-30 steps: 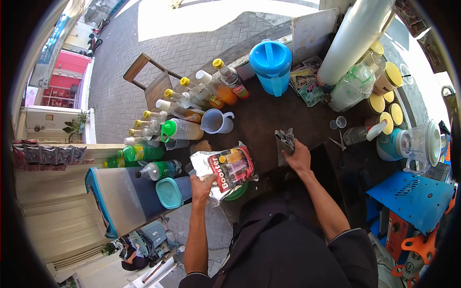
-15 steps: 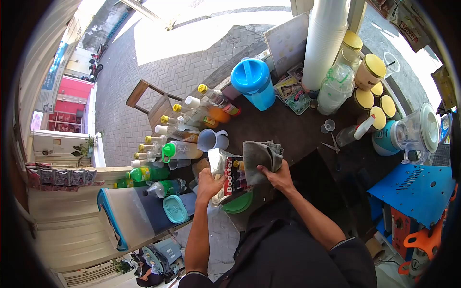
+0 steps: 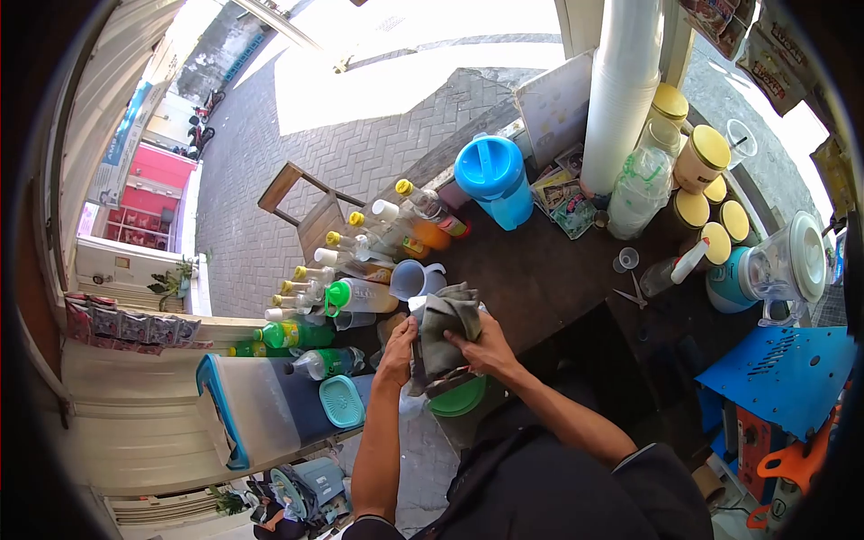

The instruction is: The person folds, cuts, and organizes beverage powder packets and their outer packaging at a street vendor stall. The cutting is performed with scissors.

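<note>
My left hand is closed on the left edge of a silver and dark pouch, its face mostly hidden. Over the front of this pouch lies a folded grey cloth, pressed there by my right hand with its fingers and thumb closed on the cloth. Just beyond the hands stands a light blue-grey measuring jug. A green round lid shows beneath the pouch, towards my body.
Several bottles crowd the dark table's left side. A blue pitcher stands at the back. To the right are scissors, a spray bottle, yellow-lidded jars and a blender. A storage box sits at left.
The right hand has brought the grey cloth left, from beside the pouch to across its printed front. The "Booster" lettering that showed before is now covered. The whole view has shifted slightly.
</note>
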A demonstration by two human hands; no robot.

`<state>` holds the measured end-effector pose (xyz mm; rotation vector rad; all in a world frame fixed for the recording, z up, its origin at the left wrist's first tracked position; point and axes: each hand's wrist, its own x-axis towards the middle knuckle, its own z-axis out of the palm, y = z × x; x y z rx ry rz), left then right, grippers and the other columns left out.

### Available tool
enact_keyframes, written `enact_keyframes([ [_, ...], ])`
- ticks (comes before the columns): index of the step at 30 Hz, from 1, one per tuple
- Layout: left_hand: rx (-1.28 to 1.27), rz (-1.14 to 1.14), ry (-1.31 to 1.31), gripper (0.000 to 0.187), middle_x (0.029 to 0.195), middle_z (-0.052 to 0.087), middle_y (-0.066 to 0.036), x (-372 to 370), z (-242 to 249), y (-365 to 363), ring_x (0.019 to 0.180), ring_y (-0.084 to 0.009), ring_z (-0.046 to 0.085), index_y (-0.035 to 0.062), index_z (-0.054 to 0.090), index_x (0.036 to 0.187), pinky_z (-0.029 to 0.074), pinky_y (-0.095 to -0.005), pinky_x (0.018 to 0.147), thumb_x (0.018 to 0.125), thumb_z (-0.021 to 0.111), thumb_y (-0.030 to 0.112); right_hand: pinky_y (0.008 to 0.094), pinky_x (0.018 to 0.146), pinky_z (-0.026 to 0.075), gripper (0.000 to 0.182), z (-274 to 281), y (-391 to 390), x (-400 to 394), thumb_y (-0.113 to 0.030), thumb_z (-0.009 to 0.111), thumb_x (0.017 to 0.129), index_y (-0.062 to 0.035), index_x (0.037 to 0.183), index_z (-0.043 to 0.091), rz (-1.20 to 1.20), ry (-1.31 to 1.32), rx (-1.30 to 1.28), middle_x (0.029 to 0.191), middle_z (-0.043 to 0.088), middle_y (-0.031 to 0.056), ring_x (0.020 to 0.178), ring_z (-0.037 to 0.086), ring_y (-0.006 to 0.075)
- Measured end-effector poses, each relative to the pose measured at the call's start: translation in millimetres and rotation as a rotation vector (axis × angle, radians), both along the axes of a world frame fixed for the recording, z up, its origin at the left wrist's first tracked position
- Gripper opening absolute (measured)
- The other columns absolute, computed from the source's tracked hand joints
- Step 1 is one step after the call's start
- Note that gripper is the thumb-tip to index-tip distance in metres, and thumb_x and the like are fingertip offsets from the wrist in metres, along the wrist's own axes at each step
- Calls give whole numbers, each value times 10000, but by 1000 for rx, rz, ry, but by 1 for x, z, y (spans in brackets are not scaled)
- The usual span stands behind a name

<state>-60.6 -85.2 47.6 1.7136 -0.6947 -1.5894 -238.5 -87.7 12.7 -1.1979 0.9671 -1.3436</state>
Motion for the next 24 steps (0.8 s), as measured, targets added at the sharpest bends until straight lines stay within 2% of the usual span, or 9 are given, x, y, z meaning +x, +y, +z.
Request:
enact_keyframes([
  [5, -39, -95, 126, 389, 1063, 620, 1, 5, -1, 2, 965, -96, 563, 51, 602, 1161, 444, -259, 861, 976, 531, 385, 483, 707, 483, 275, -10, -5, -29, -112, 641, 796, -117, 1065, 581, -66, 425, 418, 818, 656, 210, 861, 612, 445],
  [7, -90, -170, 46, 370, 1057, 624, 6, 3, -18, 4, 958, -88, 562, 62, 612, 1150, 445, -261, 848, 977, 531, 380, 473, 701, 488, 297, -22, 2, -13, -118, 650, 785, -110, 1073, 575, -40, 315, 331, 836, 656, 215, 865, 606, 447],
  [9, -110, -148, 25, 360, 1057, 628, 5, 7, -22, 0, 958, -82, 561, 70, 616, 1147, 448, -263, 840, 985, 516, 376, 377, 746, 503, 297, -18, 7, -1, -84, 691, 796, -56, 1080, 608, 79, 57, 111, 884, 684, 166, 828, 676, 326],
  [11, -119, -185, 99, 357, 1056, 630, 6, 15, -18, 0, 965, -76, 559, 67, 617, 1148, 448, -258, 841, 999, 489, 365, 332, 781, 500, 281, 13, 14, -12, -92, 701, 821, -10, 1078, 625, 143, -156, 335, 946, 699, 112, 856, 664, 206],
  [13, -111, -200, -8, 360, 998, 628, 12, 23, -32, -7, 915, -69, 544, 35, 612, 1141, 447, -245, 799, 1023, 448, 332, 321, 819, 496, 276, 9, 11, -28, -94, 698, 835, 25, 1074, 629, 68, -55, 334, 1006, 691, 96, 916, 644, 171],
  [16, -262, -284, -176, 335, 933, 615, 28, 18, -30, -9, 834, -69, 525, 24, 607, 1106, 434, -247, 761, 1033, 424, 295, 323, 829, 495, 296, -36, 4, -56, -89, 708, 829, 17, 1092, 624, -137, 9, 470, 1020, 685, 103, 932, 645, 181],
  [20, -274, -434, -500, 330, 881, 672, -93, 20, -18, -5, 798, -144, 602, -18, 618, 1060, 473, -333, 726, 970, 524, 286, 348, 919, 453, 467, -84, -15, -89, -128, 729, 825, 14, 1225, 534, -313, -44, 530, 1158, 626, 135, 1056, 597, 223],
  [22, -337, -416, -478, 377, 920, 685, -167, 32, -36, 2, 863, -204, 656, -16, 630, 1056, 491, -376, 756, 924, 583, 334, 373, 959, 433, 566, -107, -22, -97, -172, 745, 820, 10, 1288, 482, -337, -89, 503, 1225, 587, 157, 1112, 571, 254],
  [24, -376, -539, -491, 408, 946, 685, -185, 37, -26, 10, 919, -242, 670, 3, 635, 1067, 498, -388, 784, 889, 618, 370, 430, 1025, 379, 759, -98, -24, -93, -278, 770, 790, 9, 1369, 370, -650, 693, 673, 1318, 487, 210, 1217, 488, 335],
])
